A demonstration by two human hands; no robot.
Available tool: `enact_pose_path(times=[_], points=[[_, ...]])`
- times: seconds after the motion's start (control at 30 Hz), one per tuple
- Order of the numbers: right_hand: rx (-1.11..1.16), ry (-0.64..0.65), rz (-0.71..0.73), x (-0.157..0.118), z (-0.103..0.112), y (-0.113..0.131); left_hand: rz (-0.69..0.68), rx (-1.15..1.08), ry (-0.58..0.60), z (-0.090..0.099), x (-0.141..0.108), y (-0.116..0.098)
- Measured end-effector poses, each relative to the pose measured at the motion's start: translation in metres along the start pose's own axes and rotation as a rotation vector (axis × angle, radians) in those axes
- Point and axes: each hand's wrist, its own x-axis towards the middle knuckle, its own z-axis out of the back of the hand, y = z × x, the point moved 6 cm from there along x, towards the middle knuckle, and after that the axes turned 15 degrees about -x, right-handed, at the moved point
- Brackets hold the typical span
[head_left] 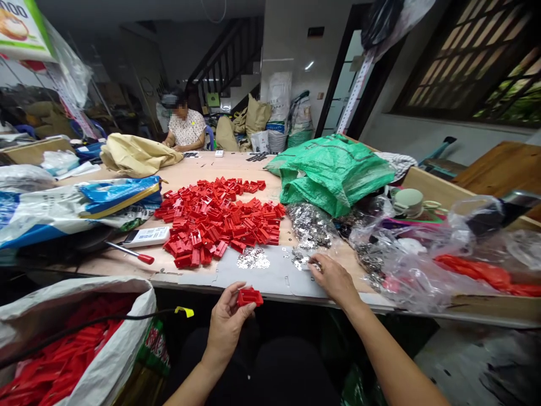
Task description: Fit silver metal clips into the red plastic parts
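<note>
My left hand (pixel 228 316) pinches a red plastic housing (pixel 250 296) in front of the table's edge, its hollow side facing up. At the right, my right hand (pixel 332 276) reaches over the table with its fingertips at a small group of silvery metal pieces (pixel 301 257); whether it grips one is too small to tell. A flat scatter of shiny metal pieces (pixel 252 259) lies on the grey sheet (pixel 270 276). Behind it spreads a big heap of red housings (pixel 220 217). A larger pile of metal pieces (pixel 311 225) spills from clear plastic beyond my right hand.
An open sack (pixel 143 299) of red parts stands at the lower left. A screwdriver (pixel 131 252) lies by a white box (pixel 147 237). A green bag (pixel 333 169) and clear plastic bags (pixel 422 270) sit right. Across the table, a person (pixel 186 129) is seated.
</note>
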Motion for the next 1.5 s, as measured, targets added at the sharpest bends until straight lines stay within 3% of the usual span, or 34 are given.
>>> enact_pose_path(times=[0.1,0.27,0.37,0.47,0.77,0.97,1.1,1.3,1.5], points=[[0.211,-0.02,0.038,-0.006,0.012,0.021,-0.104,0.102,-0.006,-0.001,0.003,-0.014],[0.593,0.041,0.169,-0.033,0.032,0.085,-0.296,0.398,0.02,-0.006,0.003,-0.032],[0.64,0.068,0.227,-0.048,0.037,0.117,-0.405,0.542,0.038,-0.01,-0.001,-0.04],[0.625,0.039,0.287,-0.052,0.037,0.134,-0.504,0.625,0.068,-0.016,-0.006,-0.047],[0.577,0.07,0.417,-0.051,0.041,0.143,-0.635,0.644,0.196,-0.028,-0.016,-0.051],[0.808,0.232,0.352,-0.05,0.037,0.135,-0.564,0.591,0.127,-0.021,-0.016,-0.051],[0.812,0.213,0.252,-0.052,0.032,0.127,-0.549,0.589,0.123,-0.021,-0.016,-0.052],[0.831,0.212,0.364,-0.057,0.035,0.139,-0.492,0.553,0.109,-0.021,-0.018,-0.054],[0.86,0.205,0.33,-0.056,0.038,0.138,-0.396,0.456,0.109,-0.021,-0.018,-0.054]])
